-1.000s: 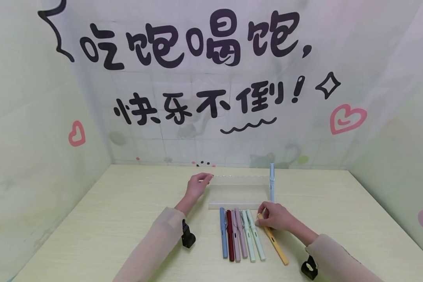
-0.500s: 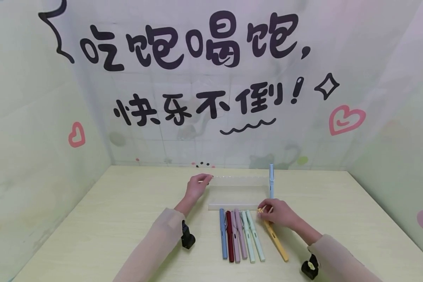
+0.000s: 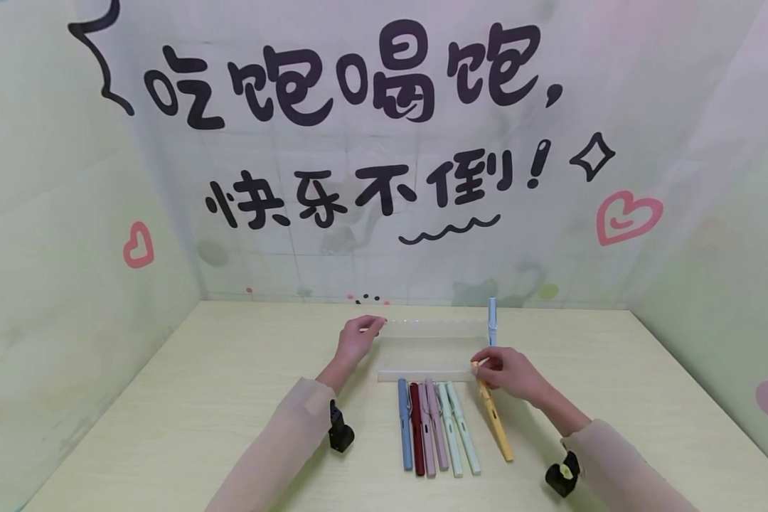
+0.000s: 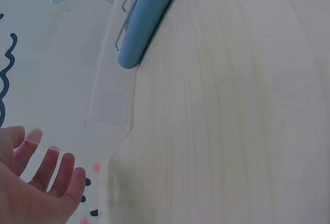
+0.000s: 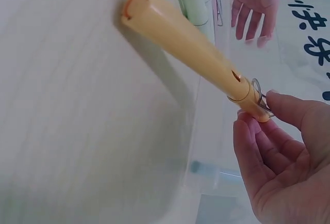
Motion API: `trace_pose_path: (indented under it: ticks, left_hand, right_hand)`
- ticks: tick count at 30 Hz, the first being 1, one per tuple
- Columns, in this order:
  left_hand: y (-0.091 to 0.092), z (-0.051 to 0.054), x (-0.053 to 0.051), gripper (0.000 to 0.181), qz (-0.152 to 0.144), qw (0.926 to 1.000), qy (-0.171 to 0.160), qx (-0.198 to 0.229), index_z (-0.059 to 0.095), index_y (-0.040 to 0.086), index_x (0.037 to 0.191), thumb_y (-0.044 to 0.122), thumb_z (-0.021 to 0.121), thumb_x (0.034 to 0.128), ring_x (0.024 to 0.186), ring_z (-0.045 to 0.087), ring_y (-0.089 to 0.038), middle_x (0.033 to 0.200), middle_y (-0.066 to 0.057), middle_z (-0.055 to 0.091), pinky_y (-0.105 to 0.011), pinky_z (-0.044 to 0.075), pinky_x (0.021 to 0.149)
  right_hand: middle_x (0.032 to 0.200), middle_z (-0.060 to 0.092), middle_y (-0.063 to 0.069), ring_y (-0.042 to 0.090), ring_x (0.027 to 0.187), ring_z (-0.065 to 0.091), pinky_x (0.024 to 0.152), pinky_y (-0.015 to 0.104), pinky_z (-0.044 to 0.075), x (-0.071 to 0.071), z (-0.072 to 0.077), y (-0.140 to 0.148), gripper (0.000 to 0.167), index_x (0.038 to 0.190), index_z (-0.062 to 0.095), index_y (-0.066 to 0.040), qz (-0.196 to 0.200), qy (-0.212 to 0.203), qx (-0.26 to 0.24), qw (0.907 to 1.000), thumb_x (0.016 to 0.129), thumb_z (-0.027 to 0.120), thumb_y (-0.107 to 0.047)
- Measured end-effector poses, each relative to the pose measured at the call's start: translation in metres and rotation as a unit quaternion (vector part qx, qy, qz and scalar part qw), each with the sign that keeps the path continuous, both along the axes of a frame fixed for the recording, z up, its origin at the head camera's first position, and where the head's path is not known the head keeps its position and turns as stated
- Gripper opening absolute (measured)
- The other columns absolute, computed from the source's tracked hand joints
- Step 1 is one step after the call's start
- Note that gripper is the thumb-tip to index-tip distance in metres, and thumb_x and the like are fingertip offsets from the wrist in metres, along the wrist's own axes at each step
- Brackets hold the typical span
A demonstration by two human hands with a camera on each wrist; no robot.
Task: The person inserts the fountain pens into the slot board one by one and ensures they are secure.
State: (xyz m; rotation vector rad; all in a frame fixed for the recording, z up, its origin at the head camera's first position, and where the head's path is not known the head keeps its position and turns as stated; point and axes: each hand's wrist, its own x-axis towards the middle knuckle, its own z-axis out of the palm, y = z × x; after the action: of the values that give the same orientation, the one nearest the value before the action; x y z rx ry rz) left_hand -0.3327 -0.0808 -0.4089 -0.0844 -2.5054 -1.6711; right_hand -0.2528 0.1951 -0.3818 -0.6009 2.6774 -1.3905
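Pinched at its clip end by my right hand is a yellow pen; in the right wrist view the thumb and fingertips of the hand grip the pen, its other end slanting towards the camera. My left hand holds the left end of a clear stand, thumb and fingers at its back corner; the left wrist view shows this hand at the stand's clear edge. A light blue pen sits at the stand's right end, its lower part hidden behind my right hand.
In front of the stand, side by side on the table, lie a blue pen, a dark red pen, two purple pens and two mint green pens. A printed cloth stands behind.
My right hand has moved away from me towards the stand's right end, drawing the yellow pen along with it. My left hand has stayed in place.
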Motion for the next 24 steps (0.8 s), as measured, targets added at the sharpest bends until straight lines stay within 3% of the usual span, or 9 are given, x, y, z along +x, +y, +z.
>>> trace_pose_path:
  ticks: [6,17,24]
  left_hand:
    - [0.000,0.000,0.000,0.028,0.002,1.0000,-0.001,-0.001,0.065,0.006,0.103,0.028,0.053,0.0886,0.085,0.056,-0.019,0.096,-0.006,0.060,-0.032,0.046,0.069]
    - [0.001,0.001,0.000,0.029,0.005,1.0000,-0.002,-0.007,0.065,0.006,0.103,0.028,0.053,0.0887,0.085,0.056,-0.019,0.096,-0.006,0.060,-0.032,0.046,0.070]
    - [0.000,0.001,0.000,0.028,0.003,1.0000,0.001,-0.004,0.065,0.006,0.103,0.028,0.054,0.0886,0.085,0.056,-0.019,0.095,-0.006,0.060,-0.032,0.046,0.069]
  right_hand:
    - [0.075,0.058,0.007,0.020,0.066,0.055,0.062,0.035,0.050,-0.013,-0.007,0.008,0.023,0.102,0.055,0.009,-0.002,-0.016,-0.031,0.9994,0.085,0.057,-0.008]
    - [0.082,0.060,0.015,0.022,0.072,0.057,0.069,0.045,0.047,-0.026,0.008,0.012,0.027,0.104,0.053,0.009,-0.002,-0.005,-0.072,0.9974,0.087,0.057,-0.011]
    - [0.084,0.061,0.013,0.023,0.074,0.058,0.070,0.044,0.047,-0.034,0.020,0.013,0.029,0.107,0.053,0.009,-0.015,0.017,-0.065,0.9976,0.087,0.057,-0.012]
